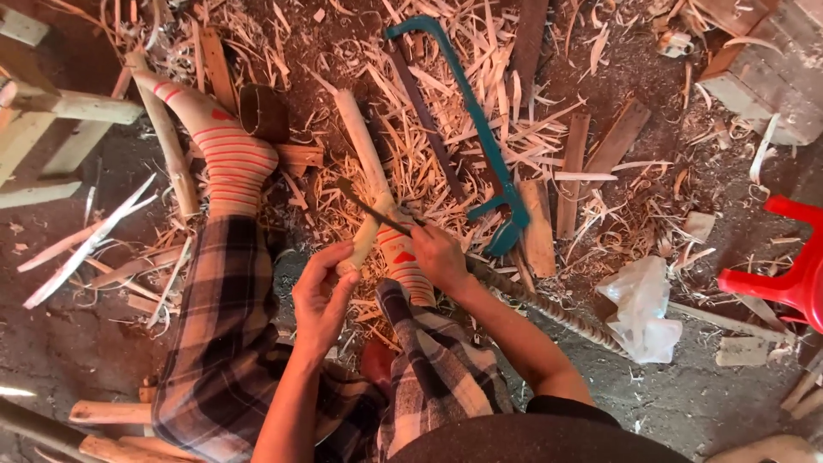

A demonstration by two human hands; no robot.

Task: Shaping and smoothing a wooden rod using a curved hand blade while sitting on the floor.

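Observation:
My left hand [321, 296] grips the near end of a pale peeled wooden stick [367, 163] that runs away from me across the shavings. My right hand [437, 255] holds a dark-bladed knife [370, 209], whose blade lies across the stick just beyond my left hand. My legs in plaid trousers and striped socks stretch out on both sides of the stick.
A teal hacksaw [480, 129] lies among wood shavings [429, 163] just right of the stick. Flat wood offcuts [573, 171], a twisted steel bar [557, 313], a clear plastic bag [645, 310] and a red plastic stool [784, 274] are to the right. Light timber pieces [60, 111] lie left.

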